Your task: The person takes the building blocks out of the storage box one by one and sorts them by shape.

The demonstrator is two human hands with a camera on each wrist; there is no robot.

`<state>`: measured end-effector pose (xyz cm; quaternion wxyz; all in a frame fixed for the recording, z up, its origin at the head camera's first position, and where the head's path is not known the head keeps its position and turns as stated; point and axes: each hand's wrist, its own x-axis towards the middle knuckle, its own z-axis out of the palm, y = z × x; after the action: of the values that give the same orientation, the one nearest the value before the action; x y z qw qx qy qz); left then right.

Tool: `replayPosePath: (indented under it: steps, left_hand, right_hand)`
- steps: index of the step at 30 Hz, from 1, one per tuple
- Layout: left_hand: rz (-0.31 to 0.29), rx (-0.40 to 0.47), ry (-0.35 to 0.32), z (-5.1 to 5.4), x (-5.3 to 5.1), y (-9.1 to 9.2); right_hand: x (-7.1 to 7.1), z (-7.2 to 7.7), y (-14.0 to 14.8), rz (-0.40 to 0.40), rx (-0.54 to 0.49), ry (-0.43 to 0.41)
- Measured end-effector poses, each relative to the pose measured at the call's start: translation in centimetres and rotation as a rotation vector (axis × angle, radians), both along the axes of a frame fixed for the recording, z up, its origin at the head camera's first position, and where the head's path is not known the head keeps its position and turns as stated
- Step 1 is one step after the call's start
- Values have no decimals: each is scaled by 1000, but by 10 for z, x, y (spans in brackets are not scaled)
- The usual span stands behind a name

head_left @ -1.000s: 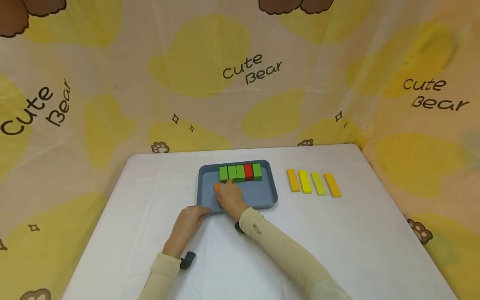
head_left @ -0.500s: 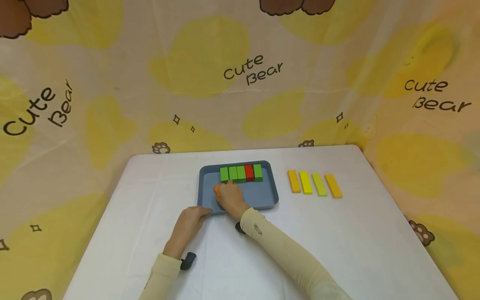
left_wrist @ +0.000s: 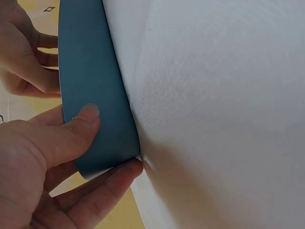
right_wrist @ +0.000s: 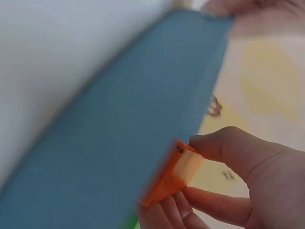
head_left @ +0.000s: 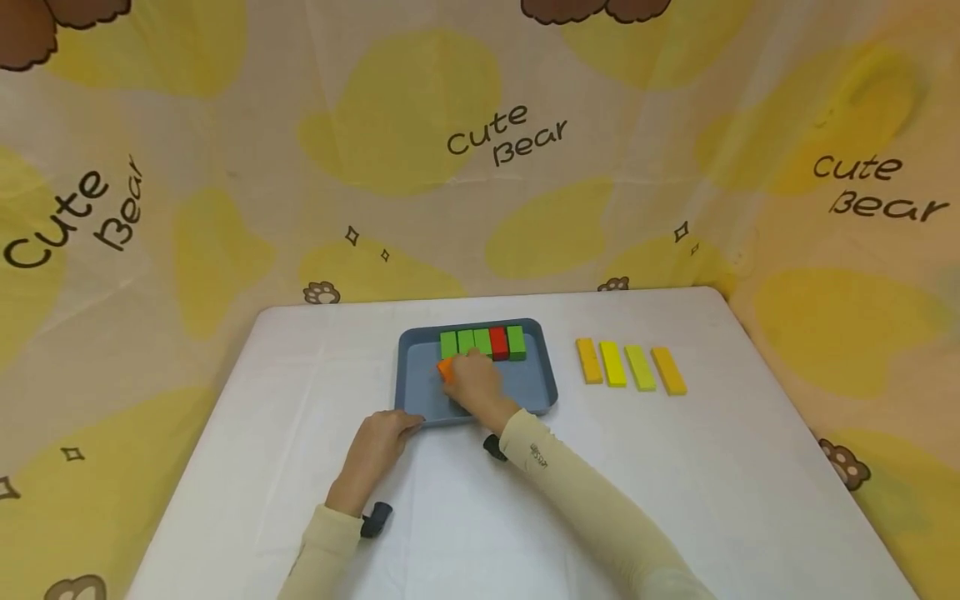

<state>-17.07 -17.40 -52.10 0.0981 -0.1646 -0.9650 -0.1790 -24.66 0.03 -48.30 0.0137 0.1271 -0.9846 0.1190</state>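
Orange block (head_left: 446, 369) is pinched in the grip of the right hand (head_left: 477, 385), near centre of the head view, over the tray (head_left: 531, 383). The tray's lower-left corner is grasped by the left hand (head_left: 384, 433). Four green blocks (head_left: 516, 342) and one red block (head_left: 498, 342) are lined along the tray's upper side. Right of centre, four yellowish blocks (head_left: 612, 364) are laid apart on the desk (head_left: 750, 475).

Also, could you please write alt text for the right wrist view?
The right hand pinches an orange block. A blue-grey tray fills much of the picture, with the left hand at its upper end.
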Motion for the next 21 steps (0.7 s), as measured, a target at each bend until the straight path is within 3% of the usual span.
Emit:
replayPosePath:
  steps: [4,13,21]
  left_hand:
    - [9,-3,-5,2,-1,0]
    - [1,8,-19,0,0,0]
    - [4,5,-12,1,1,0]
  right_hand:
    - [-5,14,19,-38,-20,3]
    - [-8,38,80,-104,-182,-13]
    - [-14,36,142,-207,-221,-61]
